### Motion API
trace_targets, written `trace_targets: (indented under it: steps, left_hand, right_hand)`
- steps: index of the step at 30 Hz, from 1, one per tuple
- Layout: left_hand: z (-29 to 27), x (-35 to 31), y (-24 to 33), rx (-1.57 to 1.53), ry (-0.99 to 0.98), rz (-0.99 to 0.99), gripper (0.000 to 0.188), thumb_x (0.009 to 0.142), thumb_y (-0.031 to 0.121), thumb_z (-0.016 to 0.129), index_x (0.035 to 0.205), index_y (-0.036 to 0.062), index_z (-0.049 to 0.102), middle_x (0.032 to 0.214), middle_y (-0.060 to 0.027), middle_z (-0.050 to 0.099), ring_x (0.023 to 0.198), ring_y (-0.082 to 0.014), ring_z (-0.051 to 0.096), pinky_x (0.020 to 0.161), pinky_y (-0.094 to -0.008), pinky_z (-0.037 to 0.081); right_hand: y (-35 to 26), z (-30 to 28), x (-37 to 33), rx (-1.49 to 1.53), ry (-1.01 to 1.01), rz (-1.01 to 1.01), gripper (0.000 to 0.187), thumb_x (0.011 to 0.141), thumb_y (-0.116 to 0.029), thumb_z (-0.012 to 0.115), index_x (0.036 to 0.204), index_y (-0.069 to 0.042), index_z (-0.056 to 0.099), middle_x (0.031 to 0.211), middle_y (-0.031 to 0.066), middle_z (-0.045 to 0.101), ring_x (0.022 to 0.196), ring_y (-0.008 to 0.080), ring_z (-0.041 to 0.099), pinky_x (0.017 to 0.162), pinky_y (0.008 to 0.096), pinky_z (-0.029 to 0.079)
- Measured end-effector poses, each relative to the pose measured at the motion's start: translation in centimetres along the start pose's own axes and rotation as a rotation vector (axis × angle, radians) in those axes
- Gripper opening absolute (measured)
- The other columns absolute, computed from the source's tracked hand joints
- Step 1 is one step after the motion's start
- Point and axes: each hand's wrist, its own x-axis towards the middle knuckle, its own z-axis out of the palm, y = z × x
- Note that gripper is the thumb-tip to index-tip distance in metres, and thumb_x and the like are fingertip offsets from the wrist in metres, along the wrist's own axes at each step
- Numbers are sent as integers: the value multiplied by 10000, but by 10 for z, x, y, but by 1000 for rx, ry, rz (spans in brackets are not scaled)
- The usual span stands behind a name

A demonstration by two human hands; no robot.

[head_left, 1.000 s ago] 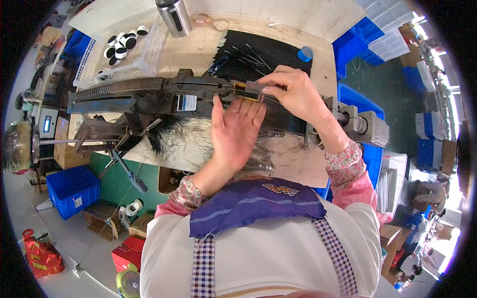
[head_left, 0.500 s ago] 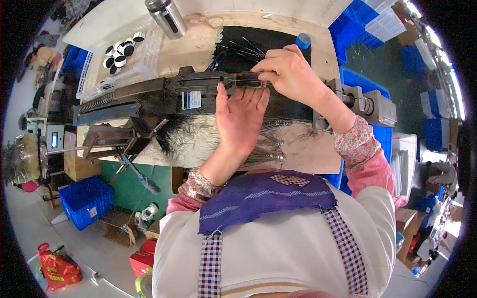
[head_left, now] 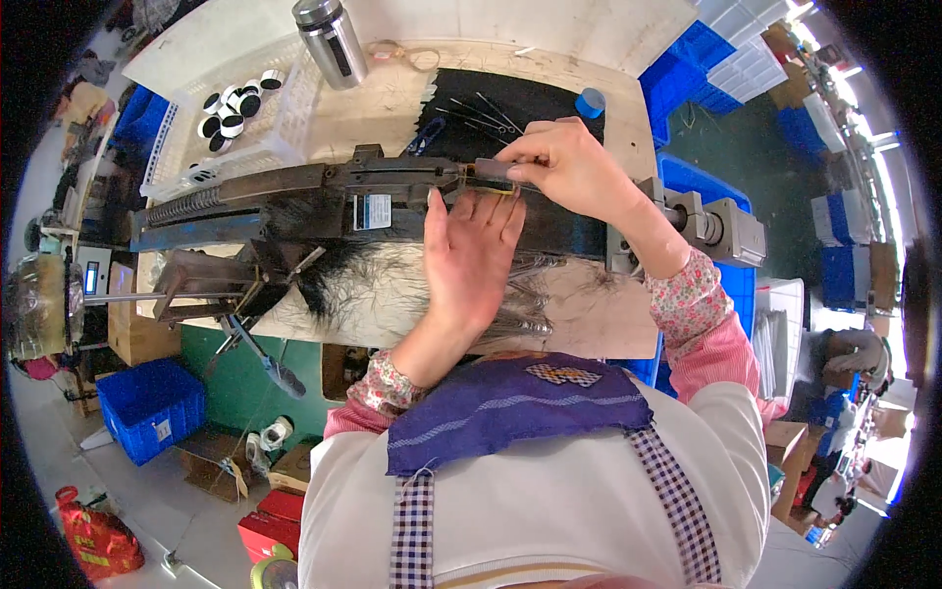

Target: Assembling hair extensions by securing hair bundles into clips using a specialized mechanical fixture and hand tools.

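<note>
A long dark metal machine (head_left: 294,196) with a track and a coil spring lies across the bench. My left hand (head_left: 466,257) rests open at its front edge, palm up, with the fingertips under a small slot. Over that slot my right hand (head_left: 579,172) is closed, thumb and fingers pinching the end of a small flat dark plate (head_left: 491,168). A thin yellowish edge shows beneath the plate. Loose dark bristle-like fibres (head_left: 392,280) are strewn on the bench before the machine, left of my left wrist.
Behind the machine, a black cloth (head_left: 461,93) holds scissors-like tools (head_left: 486,116) and a blue cap (head_left: 590,103). A white crate (head_left: 285,147) with round black-and-white pieces stands at the back left, next to a steel flask (head_left: 331,44). A motor-like block (head_left: 734,239) juts out at right.
The plate under my right fingers now looks raised and tilted off the slot, with a yellowish edge showing. My left hand stays open in place. The whole view has shifted slightly.
</note>
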Motion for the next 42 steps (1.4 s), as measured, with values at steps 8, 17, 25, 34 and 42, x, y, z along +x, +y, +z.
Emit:
trace_targets:
  steps: [8, 17, 25, 34, 42]
  left_hand:
    - [7, 0, 6, 97, -36, -48, 521, 979, 499, 362, 1149, 14, 439, 1228, -114, 470, 1238, -240, 413, 1130, -396, 260]
    - [0, 0, 5, 149, -24, -34, 460, 991, 478, 339, 1059, 39, 460, 1179, -89, 500, 1208, -231, 427, 1118, -412, 254]
    - [1, -1, 7, 219, 19, 19, 430, 978, 482, 377, 967, 62, 464, 1067, -65, 513, 1141, -229, 460, 1089, -404, 281]
    - [24, -2, 11, 306, 201, -36, 394, 979, 433, 412, 960, 56, 522, 1007, -81, 585, 1074, -240, 521, 1008, -380, 352]
    - [-1, -8, -23, 296, 177, 44, 234, 987, 262, 483, 1118, 82, 557, 1123, -18, 594, 1080, -140, 533, 993, -321, 395]
  right_hand:
    - [-6, -1, -2, -129, -4, -49, 159, 755, -137, 641, 887, -90, 716, 745, 82, 616, 787, 268, 613, 828, 401, 415]
    - [3, -1, -6, -20, 117, -84, 125, 794, -138, 632, 884, -67, 680, 787, 101, 627, 778, 287, 615, 760, 404, 459]
    - [-42, 4, -23, -355, 47, -9, 203, 761, -80, 603, 936, 6, 545, 624, 171, 620, 605, 353, 650, 499, 432, 506]
    - [-46, 18, -21, -491, 27, -102, 133, 714, -106, 636, 756, 10, 585, 630, 171, 632, 625, 322, 676, 504, 395, 529]
    - [-34, 31, -121, -78, -130, 275, 285, 805, -69, 578, 1078, -43, 500, 924, 213, 636, 828, 407, 625, 674, 482, 501]
